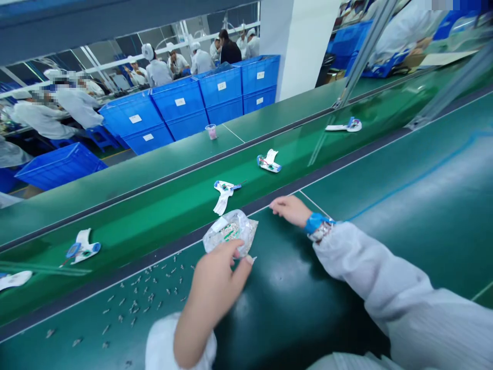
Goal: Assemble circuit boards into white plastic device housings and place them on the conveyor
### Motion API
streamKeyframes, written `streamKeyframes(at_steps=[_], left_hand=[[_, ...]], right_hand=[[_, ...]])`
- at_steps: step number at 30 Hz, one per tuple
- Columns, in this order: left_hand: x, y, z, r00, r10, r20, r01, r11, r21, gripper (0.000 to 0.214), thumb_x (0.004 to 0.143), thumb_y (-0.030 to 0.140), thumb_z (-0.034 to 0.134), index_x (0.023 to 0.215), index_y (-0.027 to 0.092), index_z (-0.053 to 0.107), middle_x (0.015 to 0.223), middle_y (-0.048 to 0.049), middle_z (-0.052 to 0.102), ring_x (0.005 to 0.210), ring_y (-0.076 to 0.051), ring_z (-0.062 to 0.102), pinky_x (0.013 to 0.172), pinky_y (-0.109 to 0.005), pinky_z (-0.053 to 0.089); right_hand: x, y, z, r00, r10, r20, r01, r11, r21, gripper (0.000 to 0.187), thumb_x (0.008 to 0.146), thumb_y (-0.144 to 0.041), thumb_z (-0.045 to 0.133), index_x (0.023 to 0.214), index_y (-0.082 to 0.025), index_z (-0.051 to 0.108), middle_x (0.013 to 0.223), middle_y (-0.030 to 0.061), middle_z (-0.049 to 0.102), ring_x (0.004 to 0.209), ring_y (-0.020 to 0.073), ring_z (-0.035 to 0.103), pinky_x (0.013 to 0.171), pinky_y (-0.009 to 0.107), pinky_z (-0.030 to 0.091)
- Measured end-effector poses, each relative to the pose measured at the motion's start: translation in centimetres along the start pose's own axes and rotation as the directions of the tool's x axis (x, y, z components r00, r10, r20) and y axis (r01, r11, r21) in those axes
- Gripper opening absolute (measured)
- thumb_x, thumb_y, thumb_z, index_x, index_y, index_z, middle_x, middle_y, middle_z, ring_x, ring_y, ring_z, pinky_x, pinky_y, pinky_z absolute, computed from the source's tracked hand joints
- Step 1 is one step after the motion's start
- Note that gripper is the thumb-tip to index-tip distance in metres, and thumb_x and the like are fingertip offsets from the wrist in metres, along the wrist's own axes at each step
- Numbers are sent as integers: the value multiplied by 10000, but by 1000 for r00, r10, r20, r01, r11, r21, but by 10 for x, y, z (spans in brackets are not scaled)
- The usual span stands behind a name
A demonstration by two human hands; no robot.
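Observation:
My left hand [217,277] reaches over the near side of a clear plastic bag [248,234] of small pale and green parts. Its thumb and forefinger are apart, and I see nothing held between them. To the right, my right hand [290,209] hovers by the belt's near edge, its fingers pressed together; whatever is in them is too small or hidden. A blue wrist strap [316,222] circles that wrist. Beyond the bag, a white gun-shaped housing [223,198] with wires and a small circuit board lies on the green conveyor belt [165,198].
Several small metal parts [134,307] lie scattered on the green worktop [277,308] at left. More housings [269,161] ride the belt. A small cup [211,131] stands on the far ledge. Blue crates [177,103] and people in white sit beyond; metal posts [365,51] rise at right.

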State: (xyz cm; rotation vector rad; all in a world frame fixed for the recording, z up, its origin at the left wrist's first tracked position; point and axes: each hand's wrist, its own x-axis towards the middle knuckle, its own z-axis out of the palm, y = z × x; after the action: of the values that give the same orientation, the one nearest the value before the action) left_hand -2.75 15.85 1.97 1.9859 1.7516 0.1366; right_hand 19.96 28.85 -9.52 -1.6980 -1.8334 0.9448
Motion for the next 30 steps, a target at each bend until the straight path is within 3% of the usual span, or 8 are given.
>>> streamKeyframes(at_steps=[3,8,10,13,17,21,26,30], left_hand=[[68,-8,-17,998,-67,10,65,992,112,226,883,328,472,932,185,640,868,-29,657,831,-177,610,755,-332,477],[182,-22,-20,970,-206,129,163,945,283,299,875,401,551,981,128,612,987,-62,638,903,-185,613,815,-395,498],[208,-25,-13,960,-224,168,162,934,318,306,868,395,567,1015,129,606,1030,-68,631,926,-190,612,824,-399,503],[225,-25,1,960,-226,167,158,925,345,304,869,384,570,1036,133,602,1054,-70,625,946,-196,609,830,-401,505],[226,-21,7,978,-183,97,141,932,335,276,875,370,563,1011,132,604,1024,-67,630,920,-183,613,803,-381,510],[205,-14,-19,998,-64,-26,69,957,283,281,868,406,557,904,133,616,903,-42,638,849,-175,614,773,-359,493],[129,-2,-57,967,173,-186,-143,976,164,213,799,326,521,878,161,630,779,-4,647,715,-167,592,657,-284,441],[57,0,-53,910,355,-215,-350,935,65,297,731,334,492,946,193,642,830,2,689,704,-158,616,619,-242,443]], right_hand=[[-25,11,22,999,-24,47,24,1000,3,243,879,-313,560,738,-126,626,642,-17,595,608,103,552,637,256,453],[-34,13,29,997,-73,20,73,997,23,193,871,-268,532,765,-139,632,657,-9,592,621,113,526,636,256,406],[-33,12,28,996,-90,19,89,995,43,183,862,-248,528,753,-139,626,651,-9,584,614,111,513,625,250,391],[-34,8,26,994,-110,26,107,990,88,174,852,-228,522,739,-137,618,638,-12,567,607,107,496,612,242,371],[-35,5,26,995,-100,29,94,982,167,157,824,-221,544,706,-138,605,604,-21,532,580,103,459,612,246,354],[-32,7,26,998,-66,25,55,950,308,159,781,-262,581,678,-142,593,587,-26,509,573,105,439,622,256,353],[-36,-14,17,1000,14,8,-16,813,583,275,752,-414,513,741,-148,578,631,13,525,584,120,466,582,261,360],[-62,-68,2,989,-94,116,-30,635,772,622,780,-678,285,984,-169,579,800,57,597,623,139,535,538,260,398]])
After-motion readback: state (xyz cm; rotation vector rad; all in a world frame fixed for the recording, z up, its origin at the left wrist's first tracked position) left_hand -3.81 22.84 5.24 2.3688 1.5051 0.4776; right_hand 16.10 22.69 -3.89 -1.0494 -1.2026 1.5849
